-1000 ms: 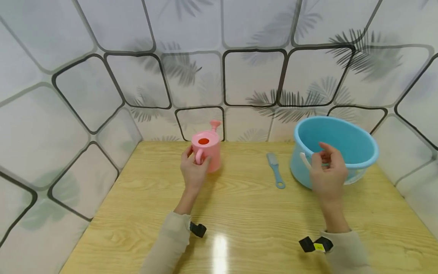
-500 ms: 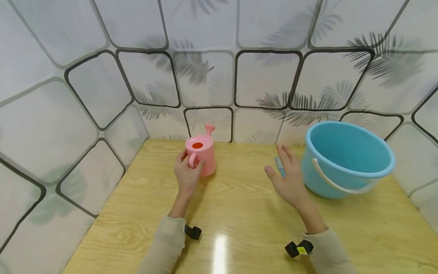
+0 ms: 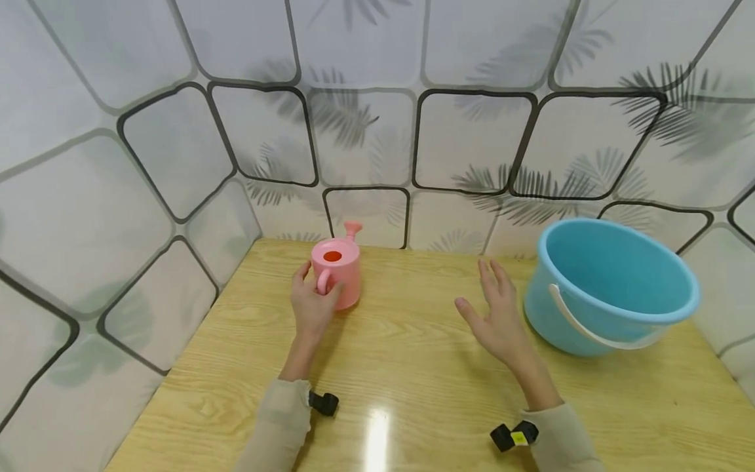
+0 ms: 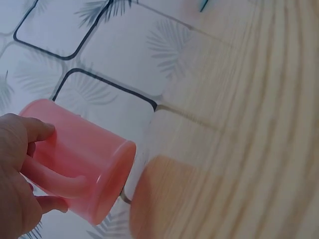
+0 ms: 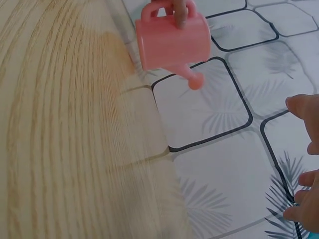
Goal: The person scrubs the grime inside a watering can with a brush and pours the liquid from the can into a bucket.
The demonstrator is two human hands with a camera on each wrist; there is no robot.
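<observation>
In the head view my left hand holds a pink toy watering can by its side handle. Fingers and thumb lie around the handle and against the can's body. The left wrist view shows the can raised a little above the wooden table, its reflection below the base. Its spout, with a round sprinkler head, points away toward the wall. My right hand hovers left of the bucket with fingers spread, holding nothing visible. At the edge of the right wrist view only some fingers of it show.
A light-blue bucket with a white handle stands on the right of the wooden table. Patterned cloth walls close off the back and sides.
My right hand has left the bucket, moved left and spread its fingers. The blue-grey comb-like tool seen earlier no longer shows. The view has shifted; the left hand still holds the can.
</observation>
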